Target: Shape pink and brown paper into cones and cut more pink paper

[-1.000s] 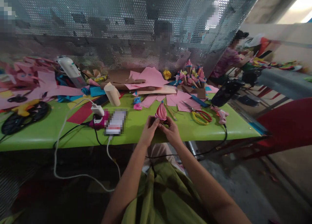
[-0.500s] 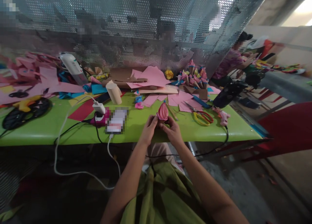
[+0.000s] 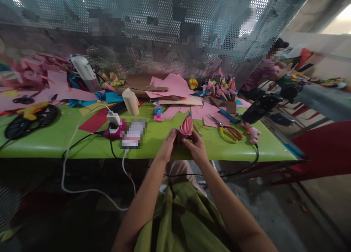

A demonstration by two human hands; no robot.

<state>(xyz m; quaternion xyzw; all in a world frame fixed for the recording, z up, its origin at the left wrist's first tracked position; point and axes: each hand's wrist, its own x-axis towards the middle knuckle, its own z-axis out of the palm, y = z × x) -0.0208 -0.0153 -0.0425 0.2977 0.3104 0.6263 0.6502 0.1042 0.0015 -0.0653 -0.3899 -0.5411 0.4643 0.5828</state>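
A pleated pink paper ice cream cone (image 3: 187, 126) with a small blue tip stands upright between my hands, just above the front of the green table (image 3: 153, 149). My right hand (image 3: 197, 146) grips it from the right, thumb and fingers closed near its ruffled lower edge. My left hand (image 3: 168, 144) closes on the brown lower part from the left; its fingertips are partly hidden. Behind the hands lie a pencil-like stick (image 3: 197, 129) and scissors (image 3: 229, 132) with yellow and red handles.
Pink paper sheets (image 3: 171, 85) and a cluster of similar cones (image 3: 221, 85) lie at the back. To the left are a phone (image 3: 133, 134), a power socket (image 3: 116, 129) and a cardboard tube (image 3: 131, 102). A glue gun (image 3: 253, 133) rests right. Cables hang over the front edge. Another person (image 3: 259, 74) sits far right.
The cone has tilted and shifted slightly right in my right hand, and my left fingers have slid lower and a little away from the pink top. The view has shifted slightly.
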